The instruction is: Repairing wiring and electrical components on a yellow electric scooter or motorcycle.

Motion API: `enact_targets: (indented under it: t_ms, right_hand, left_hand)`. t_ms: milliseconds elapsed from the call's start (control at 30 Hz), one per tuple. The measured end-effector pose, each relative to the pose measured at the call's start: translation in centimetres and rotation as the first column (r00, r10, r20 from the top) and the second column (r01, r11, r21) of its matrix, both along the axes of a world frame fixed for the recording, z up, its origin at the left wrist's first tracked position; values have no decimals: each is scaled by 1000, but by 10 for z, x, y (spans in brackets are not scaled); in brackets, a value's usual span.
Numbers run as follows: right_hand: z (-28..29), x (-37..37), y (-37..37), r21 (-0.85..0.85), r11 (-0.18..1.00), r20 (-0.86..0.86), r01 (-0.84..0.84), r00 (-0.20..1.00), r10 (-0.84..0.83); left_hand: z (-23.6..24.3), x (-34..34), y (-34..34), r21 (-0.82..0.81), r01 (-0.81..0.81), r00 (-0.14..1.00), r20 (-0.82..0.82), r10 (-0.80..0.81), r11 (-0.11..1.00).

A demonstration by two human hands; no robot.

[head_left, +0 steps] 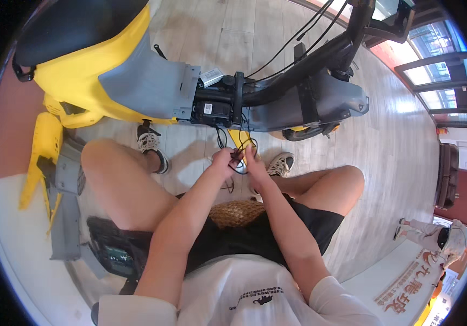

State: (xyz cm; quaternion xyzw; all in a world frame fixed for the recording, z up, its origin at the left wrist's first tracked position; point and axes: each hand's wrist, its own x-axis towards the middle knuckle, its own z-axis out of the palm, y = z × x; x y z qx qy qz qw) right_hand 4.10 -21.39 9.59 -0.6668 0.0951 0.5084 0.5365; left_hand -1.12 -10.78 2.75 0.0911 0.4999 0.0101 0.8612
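Note:
In front of me stands a yellow and grey electric scooter (122, 81) with its footboard area uncovered. A black box with a white label (207, 108) sits in the open middle, and a silver box (210, 77) lies just beyond it. Thin black cables (237, 163) hang in loops from the frame down to my hands. My left hand (224, 162) is closed on the cables, and my right hand (256, 171) pinches them from the other side. The fingertips are close together and partly hidden by the loops. A yellow strip (240, 140) shows behind the cables.
Yellow body panels (42, 163) and a grey panel (65, 228) lean at the left. A black case (117, 247) is beside my left thigh. Loose black cables (309, 32) hang by the steering column (355, 41). Another person (450, 239) is at far right, near a brown sofa (447, 176).

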Motion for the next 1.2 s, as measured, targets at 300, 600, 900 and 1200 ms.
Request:
enact_targets:
  t_ms: [300, 600, 900, 1200]
  right_hand:
    - [-28, -13, -42, -443, 765, 593, -467, 487, 641]
    - [-10, -9, -21, -56, 983, 323, -175, 928, 184]
    - [82, -4, -14, -693, 637, 595, -337, 233, 770]
    - [47, 42, 3, -817, 448, 535, -362, -187, 824]
  left_hand:
    - [-1, 6, -2, -8, 230, 971, -66, -230, 973]
    - [-62, 8, -16, 603, 491, 845, -506, -174, 629]
    - [-3, 24, -29, 442, 241, 967, -185, -175, 864]
    - [34, 28, -17, 399, 465, 882, -136, -451, 790]
